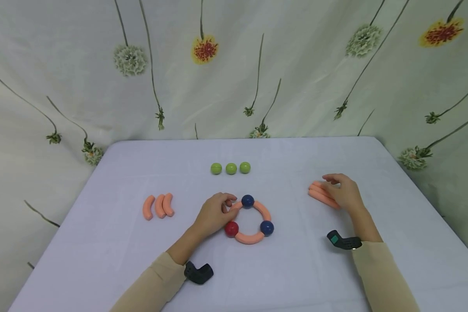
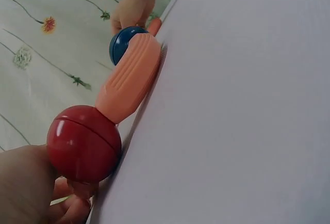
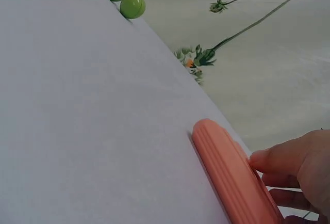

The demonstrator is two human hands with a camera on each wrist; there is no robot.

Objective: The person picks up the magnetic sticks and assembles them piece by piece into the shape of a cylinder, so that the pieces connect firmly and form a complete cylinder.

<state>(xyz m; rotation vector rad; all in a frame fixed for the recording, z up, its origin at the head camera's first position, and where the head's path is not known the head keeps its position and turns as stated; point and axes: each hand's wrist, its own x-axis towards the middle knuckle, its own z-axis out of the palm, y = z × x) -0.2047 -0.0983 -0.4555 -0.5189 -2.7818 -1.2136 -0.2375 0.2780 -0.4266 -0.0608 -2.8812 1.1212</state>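
Note:
A ring of curved orange magnetic sticks [image 1: 249, 238] and balls lies at the middle of the table. One red ball [image 1: 232, 229] and two blue balls [image 1: 267, 228] join the pieces. My left hand [image 1: 214, 213] pinches the ring's left curved stick [image 1: 236, 205] between thumb and fingers; the left wrist view shows the red ball [image 2: 84, 144] in front of these fingers. On the right, straight orange sticks [image 1: 323, 199] lie side by side. Over their far edge is my right hand [image 1: 345, 193], thumb touching a stick [image 3: 229, 175], index finger extended.
Three green balls [image 1: 231, 168] stand in a row toward the back. Three loose curved orange sticks [image 1: 160, 206] lie to the left. White cloth covers the table [image 1: 101, 242], and a flowered curtain [image 1: 296, 65] hangs behind it.

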